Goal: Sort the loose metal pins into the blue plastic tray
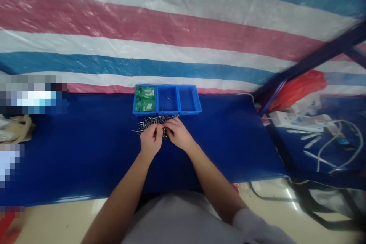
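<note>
A pile of thin dark and silvery metal pieces (147, 122) lies on the blue table in front of three joined blue bins. My left hand (151, 139) is at the pile's near edge, thumb and fingers pinched together. Close beside it, my right hand (177, 133) has its fingers curled down over the right part of the pile. What either hand pinches is too small or hidden. The left bin (145, 114) holds green packets (147, 105). One small piece (168, 98) lies in the middle bin (168, 113). At the right is a third bin (190, 113).
A striped plastic sheet (171, 53) hangs behind the blue table (85, 152). To the right are a metal frame (274, 93), a red bag (300, 87), a white power strip (300, 121) and cables. A beige bag (21, 131) sits at the far left.
</note>
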The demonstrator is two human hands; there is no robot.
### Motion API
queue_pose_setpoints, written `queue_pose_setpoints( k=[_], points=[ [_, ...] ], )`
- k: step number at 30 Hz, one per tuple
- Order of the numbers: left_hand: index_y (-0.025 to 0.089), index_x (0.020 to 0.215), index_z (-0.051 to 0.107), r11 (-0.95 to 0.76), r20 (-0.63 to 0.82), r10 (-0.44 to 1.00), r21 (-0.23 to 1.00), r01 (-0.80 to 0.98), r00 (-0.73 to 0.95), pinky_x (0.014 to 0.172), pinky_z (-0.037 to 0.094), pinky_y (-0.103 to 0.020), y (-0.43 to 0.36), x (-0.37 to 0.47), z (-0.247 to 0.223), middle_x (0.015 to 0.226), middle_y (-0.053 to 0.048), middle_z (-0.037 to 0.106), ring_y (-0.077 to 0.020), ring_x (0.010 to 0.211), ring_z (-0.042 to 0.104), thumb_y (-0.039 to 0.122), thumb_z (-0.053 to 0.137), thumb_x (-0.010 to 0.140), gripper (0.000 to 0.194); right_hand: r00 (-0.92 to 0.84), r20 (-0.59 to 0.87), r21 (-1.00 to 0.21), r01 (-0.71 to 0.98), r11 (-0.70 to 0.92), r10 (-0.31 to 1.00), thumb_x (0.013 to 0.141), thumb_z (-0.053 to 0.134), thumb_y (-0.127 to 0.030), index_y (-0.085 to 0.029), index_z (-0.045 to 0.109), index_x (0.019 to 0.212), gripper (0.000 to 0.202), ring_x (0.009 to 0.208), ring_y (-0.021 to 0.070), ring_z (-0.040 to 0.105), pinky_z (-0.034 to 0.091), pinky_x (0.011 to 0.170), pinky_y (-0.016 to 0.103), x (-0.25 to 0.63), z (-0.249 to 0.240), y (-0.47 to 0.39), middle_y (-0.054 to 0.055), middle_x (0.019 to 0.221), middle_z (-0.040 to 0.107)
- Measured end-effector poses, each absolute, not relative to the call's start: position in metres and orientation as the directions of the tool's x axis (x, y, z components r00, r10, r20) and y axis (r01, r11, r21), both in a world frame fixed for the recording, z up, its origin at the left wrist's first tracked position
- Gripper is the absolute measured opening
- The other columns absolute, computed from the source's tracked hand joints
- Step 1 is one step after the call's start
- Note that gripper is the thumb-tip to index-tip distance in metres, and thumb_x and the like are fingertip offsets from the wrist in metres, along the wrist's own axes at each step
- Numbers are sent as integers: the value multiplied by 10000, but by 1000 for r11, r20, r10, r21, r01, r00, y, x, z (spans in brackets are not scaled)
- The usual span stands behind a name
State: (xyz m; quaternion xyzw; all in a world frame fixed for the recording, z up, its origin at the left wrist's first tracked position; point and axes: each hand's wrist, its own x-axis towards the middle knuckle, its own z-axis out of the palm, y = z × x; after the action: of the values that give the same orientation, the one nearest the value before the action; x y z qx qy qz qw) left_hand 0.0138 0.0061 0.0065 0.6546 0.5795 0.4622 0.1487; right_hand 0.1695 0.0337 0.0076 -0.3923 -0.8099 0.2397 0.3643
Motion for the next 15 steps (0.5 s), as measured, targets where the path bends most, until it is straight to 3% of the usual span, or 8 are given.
queue_pose_setpoints(
  k=[15],
  points=[
    [191, 856, 680, -308, 458, 884, 722, 619, -94, 663, 466, -221, 5, 16, 9, 762, -17, 707, -111, 648, 632, 335, 478, 955, 268, -329, 413, -727, 443, 525, 849, 910, 513, -113, -226, 695, 1080, 273, 989, 222, 620, 528, 916, 397, 169, 8, 32, 83, 1018, 677]
  ],
)
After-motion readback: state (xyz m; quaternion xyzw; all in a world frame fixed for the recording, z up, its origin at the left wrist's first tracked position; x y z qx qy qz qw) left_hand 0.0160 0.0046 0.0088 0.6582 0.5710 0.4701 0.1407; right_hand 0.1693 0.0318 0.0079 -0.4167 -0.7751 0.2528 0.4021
